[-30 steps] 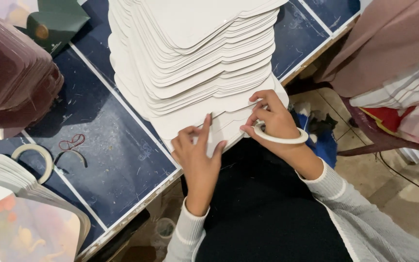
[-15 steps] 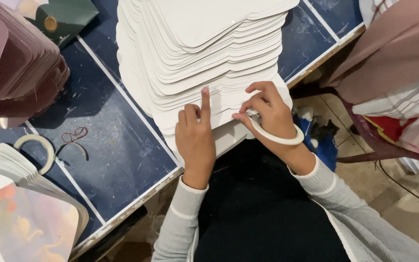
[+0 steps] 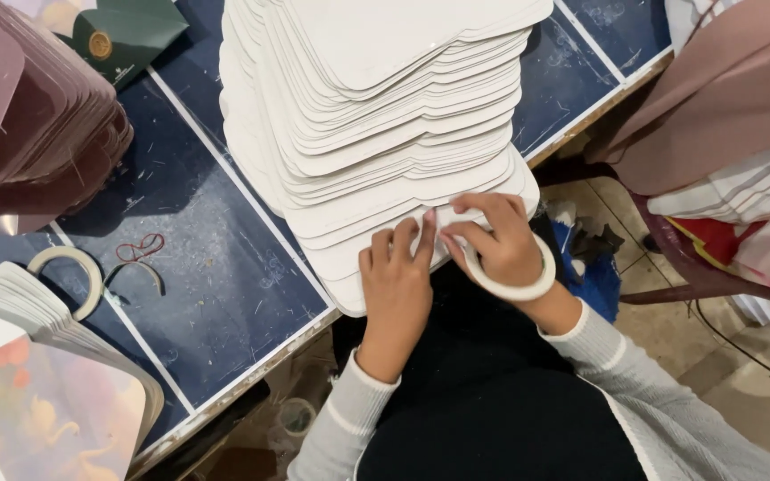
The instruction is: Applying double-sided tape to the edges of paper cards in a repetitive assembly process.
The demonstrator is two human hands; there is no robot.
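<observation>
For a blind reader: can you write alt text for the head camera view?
Two bare hands, left hand and right hand, press on the near edge of a tall fanned stack of white rounded cardboard sheets on a dark blue table; a white tape roll circles the right wrist.

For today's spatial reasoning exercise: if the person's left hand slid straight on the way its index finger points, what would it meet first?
The left hand points up the fanned stack of white cards; it would likely meet the next overlapping card edge first.

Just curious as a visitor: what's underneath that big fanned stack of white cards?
The white card stack rests on a dark blue table. Both hands press its lowest cards; whatever lies beneath the pile stays covered.
</observation>
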